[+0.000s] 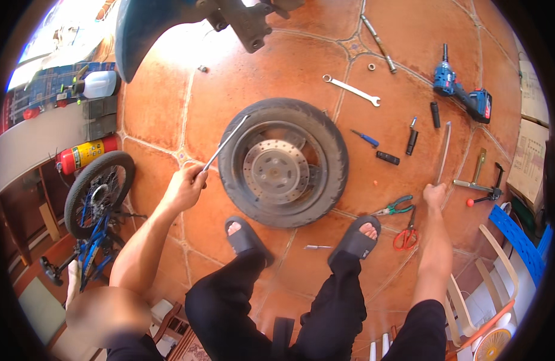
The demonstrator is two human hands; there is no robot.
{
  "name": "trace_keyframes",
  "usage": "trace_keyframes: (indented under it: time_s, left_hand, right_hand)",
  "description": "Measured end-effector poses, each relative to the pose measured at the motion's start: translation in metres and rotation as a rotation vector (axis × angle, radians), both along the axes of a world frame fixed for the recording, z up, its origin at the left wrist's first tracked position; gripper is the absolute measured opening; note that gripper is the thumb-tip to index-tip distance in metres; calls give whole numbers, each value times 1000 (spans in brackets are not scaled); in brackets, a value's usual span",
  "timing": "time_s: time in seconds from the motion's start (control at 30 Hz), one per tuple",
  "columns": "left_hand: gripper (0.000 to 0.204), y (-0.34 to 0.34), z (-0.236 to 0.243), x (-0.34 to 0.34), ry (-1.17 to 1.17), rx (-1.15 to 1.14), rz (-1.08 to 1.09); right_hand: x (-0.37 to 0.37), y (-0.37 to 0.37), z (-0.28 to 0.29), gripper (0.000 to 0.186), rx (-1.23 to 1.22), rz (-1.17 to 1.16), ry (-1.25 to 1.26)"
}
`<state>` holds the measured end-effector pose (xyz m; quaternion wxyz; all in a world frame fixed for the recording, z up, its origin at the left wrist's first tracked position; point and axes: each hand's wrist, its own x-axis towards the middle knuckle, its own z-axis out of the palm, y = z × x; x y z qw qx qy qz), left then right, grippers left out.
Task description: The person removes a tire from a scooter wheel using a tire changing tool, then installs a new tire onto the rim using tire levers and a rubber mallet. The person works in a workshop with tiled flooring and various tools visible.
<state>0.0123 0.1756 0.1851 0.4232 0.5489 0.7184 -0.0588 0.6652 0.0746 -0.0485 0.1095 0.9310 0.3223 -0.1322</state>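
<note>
A scooter wheel (pixel 301 207) with a black tyre and a drilled brake disc (pixel 251 165) lies flat on the tiled floor before my feet. My left hand (pixel 184 188) is closed around the end of a slim metal tyre lever (pixel 225 143), whose tip reaches over the tyre's upper left sidewall. Whether the tip touches the rubber I cannot tell. Out to the right, apart from the wheel, my right hand (pixel 435 195) grips a second long metal tyre lever (pixel 446 147), pointing away from me. Green-handled pliers (pixel 397 206) and red-handled scissors (pixel 407 237) lie left of that hand.
Beyond the wheel lie a combination wrench (pixel 352 90), a socket bar (pixel 379 45), a screwdriver (pixel 366 138) and a blue cordless impact driver (pixel 461 93). A scooter fender (pixel 142 30) overhangs the far left. At left stand a bicycle (pixel 100 192) and a fire extinguisher (pixel 88 154).
</note>
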Motion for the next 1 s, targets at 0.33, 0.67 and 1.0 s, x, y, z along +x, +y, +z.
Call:
trace_keyframes:
  time_s: [0.33,0.67,1.0]
  left_hand:
    - [31,66,42,14,13,-433,22]
    - [27,123,23,21,86,-315,-368]
    - [25,173,21,56,363,-386,-623]
  right_hand:
    - [-69,-81,208,41,353,-21,560]
    - [-216,65,319,33,-60,513,900]
    - [-255,223,272,29,-323,907,823]
